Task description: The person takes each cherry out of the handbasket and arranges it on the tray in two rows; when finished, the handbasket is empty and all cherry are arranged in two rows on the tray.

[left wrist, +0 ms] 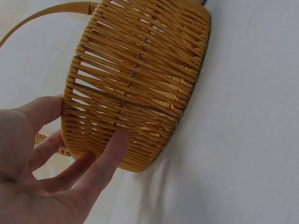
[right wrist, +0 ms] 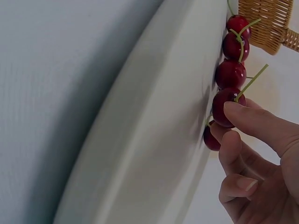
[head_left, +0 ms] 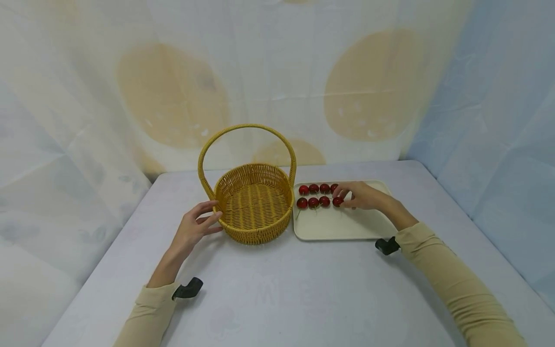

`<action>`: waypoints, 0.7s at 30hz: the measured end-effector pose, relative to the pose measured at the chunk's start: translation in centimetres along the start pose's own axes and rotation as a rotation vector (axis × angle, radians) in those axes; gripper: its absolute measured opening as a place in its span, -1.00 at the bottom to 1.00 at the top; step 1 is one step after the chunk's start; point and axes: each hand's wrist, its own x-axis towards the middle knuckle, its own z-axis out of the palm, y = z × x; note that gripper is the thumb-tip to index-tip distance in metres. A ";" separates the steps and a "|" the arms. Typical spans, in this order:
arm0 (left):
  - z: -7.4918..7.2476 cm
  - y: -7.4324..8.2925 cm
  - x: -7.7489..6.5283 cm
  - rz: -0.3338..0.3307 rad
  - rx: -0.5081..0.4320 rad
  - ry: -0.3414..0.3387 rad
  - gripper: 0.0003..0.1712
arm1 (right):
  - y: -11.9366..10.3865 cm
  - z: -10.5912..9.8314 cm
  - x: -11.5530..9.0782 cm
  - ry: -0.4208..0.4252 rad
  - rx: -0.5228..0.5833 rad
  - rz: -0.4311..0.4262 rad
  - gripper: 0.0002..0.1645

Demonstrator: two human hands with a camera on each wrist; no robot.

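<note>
A yellow woven basket [head_left: 256, 233] with a tall arched handle stands on the table. My left hand [head_left: 195, 226] rests against its left side, fingers spread and fairly straight; in the left wrist view, fingertips touch the rim and the outer weave. To the right, my right hand [head_left: 362, 195] reaches over a cream tray [head_left: 338, 231]. Thumb and forefinger pinch a dark red cherry [right wrist: 226, 108] with a green stem, at the right end of the nearer row. Several more cherries [head_left: 313, 203] lie in two rows on the tray, one partly hidden by the fingers.
The tray stands close beside the basket's right side. A pale cloth covers the table [head_left: 277, 299], and patterned curtains [head_left: 269, 72] hang behind it and at both sides. Black wrist devices [head_left: 188, 289] are on both forearms.
</note>
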 end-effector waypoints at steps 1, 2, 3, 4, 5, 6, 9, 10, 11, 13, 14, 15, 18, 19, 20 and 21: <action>0.0 0.0 0.0 0.001 0.001 0.000 -0.23 | 0.1 0.0 0.0 0.001 0.000 -0.001 -0.63; 0.0 0.1 0.0 -0.004 -0.005 0.002 -0.23 | 0.1 0.1 0.0 0.003 -0.003 -0.004 -0.63; 0.1 0.1 0.0 -0.004 -0.006 0.003 -0.23 | 0.1 0.1 0.0 0.003 -0.008 -0.007 -0.63; 0.1 0.1 -0.1 -0.002 -0.008 0.004 -0.23 | 0.1 0.1 0.1 0.003 -0.011 -0.008 -0.63; 0.1 0.1 -0.1 -0.003 -0.011 0.004 -0.23 | 0.1 0.2 0.1 0.004 -0.013 -0.008 -0.64; 0.1 0.2 -0.1 -0.003 -0.013 0.003 -0.24 | 0.1 0.2 0.1 0.004 -0.015 -0.007 -0.64; 0.1 0.2 -0.1 -0.001 -0.016 0.001 -0.24 | 0.0 0.3 0.2 0.007 -0.020 0.001 -0.64; 0.2 0.2 -0.1 -0.001 -0.015 -0.001 -0.24 | 0.1 0.4 0.2 0.008 -0.022 0.001 -0.64; 0.2 0.2 -0.1 -0.001 -0.012 -0.003 -0.24 | 0.1 0.4 0.2 0.009 -0.024 0.000 -0.63; 0.1 0.3 -0.1 -0.001 -0.006 -0.003 -0.23 | 0.1 0.4 0.2 0.014 -0.027 -0.004 -0.62; 0.1 0.2 0.0 -0.002 -0.004 -0.002 -0.23 | 0.2 0.5 0.2 0.017 -0.027 -0.008 -0.61; 0.1 0.2 0.0 -0.003 -0.002 -0.003 -0.23 | 0.2 0.5 0.2 0.020 -0.025 -0.011 -0.61; 0.0 0.1 0.0 -0.005 0.008 0.001 -0.23 | 0.4 0.6 0.4 0.025 -0.020 -0.018 -0.58; 0.0 0.1 0.0 -0.006 0.008 0.003 -0.23 | 0.4 0.6 0.4 0.025 -0.019 -0.019 -0.57; 0.0 0.1 0.0 -0.004 0.013 0.000 -0.23 | 0.5 0.6 0.4 0.025 -0.018 -0.021 -0.57; 0.0 0.1 0.0 -0.003 0.014 -0.002 -0.23 | 0.5 0.6 0.4 0.024 -0.017 -0.021 -0.56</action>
